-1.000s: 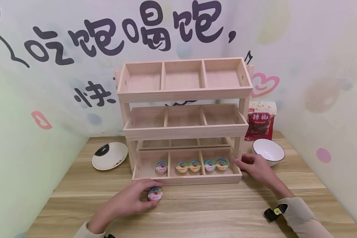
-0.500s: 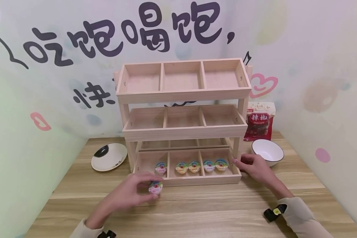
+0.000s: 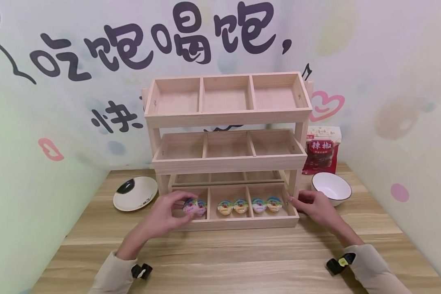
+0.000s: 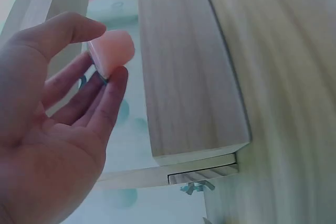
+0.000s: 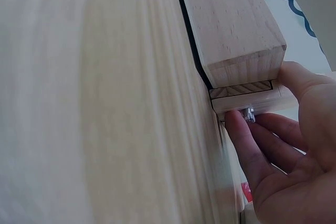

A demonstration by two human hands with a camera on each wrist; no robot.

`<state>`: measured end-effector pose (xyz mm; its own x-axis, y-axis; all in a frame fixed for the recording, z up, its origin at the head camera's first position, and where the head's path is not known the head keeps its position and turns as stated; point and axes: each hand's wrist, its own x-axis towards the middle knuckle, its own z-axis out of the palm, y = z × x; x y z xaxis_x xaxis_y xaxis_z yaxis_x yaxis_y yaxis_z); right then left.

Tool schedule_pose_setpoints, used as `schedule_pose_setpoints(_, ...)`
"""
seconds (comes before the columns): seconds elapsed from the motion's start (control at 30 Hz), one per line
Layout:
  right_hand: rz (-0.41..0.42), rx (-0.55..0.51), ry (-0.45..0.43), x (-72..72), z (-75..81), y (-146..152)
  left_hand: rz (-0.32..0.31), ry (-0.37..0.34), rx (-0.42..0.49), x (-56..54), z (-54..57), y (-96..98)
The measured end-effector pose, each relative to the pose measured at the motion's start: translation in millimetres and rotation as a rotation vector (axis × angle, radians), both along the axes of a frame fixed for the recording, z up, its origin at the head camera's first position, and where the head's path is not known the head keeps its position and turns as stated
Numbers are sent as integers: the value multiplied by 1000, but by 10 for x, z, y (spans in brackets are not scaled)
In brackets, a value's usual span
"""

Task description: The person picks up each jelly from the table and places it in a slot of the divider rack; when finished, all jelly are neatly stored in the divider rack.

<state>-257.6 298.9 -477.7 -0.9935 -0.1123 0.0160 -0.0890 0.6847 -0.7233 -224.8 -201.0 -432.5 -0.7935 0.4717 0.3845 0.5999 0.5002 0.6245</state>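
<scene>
My left hand [image 3: 164,213] pinches a pink jelly cup [image 4: 114,51] between thumb and fingertips. It is over the left compartment of the bottom tray on a three-tier wooden rack [image 3: 226,164]. There the held cup overlaps another pink-lidded jelly cup [image 3: 202,207] in the head view. Two orange-toned jelly cups [image 3: 225,208] sit in the middle compartment, and two more cups [image 3: 259,205] in the right one. My right hand [image 3: 317,207] grips the right end of the bottom tray, thumb at its edge and fingers beside a metal wing nut [image 5: 249,114].
A white plate with a black patch [image 3: 139,195] lies on the wooden table [image 3: 235,261] left of the rack. To the right stand a white bowl [image 3: 332,185] and a red bag of dried chillies [image 3: 321,153]. A printed wall [image 3: 220,32] rises close behind.
From in front of the rack, my left hand has lifted the pink jelly cup up and over the tray's front edge into the left compartment. My right hand has stayed in place.
</scene>
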Motion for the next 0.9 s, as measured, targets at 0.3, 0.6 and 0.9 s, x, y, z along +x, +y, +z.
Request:
schedule_pose_setpoints(0.3, -12, -13, 11, 5, -17, 18, 93, 29, -114, -69, -4, -17)
schedule_pose_setpoints(0.6, -9, -12, -3, 3, 1, 10, 143, 98, -206, -87, -48, -56)
schedule_pose_setpoints(0.9, -16, -5, -11, -8, -14, 22, 129, 73, -316, -94, -45, -76)
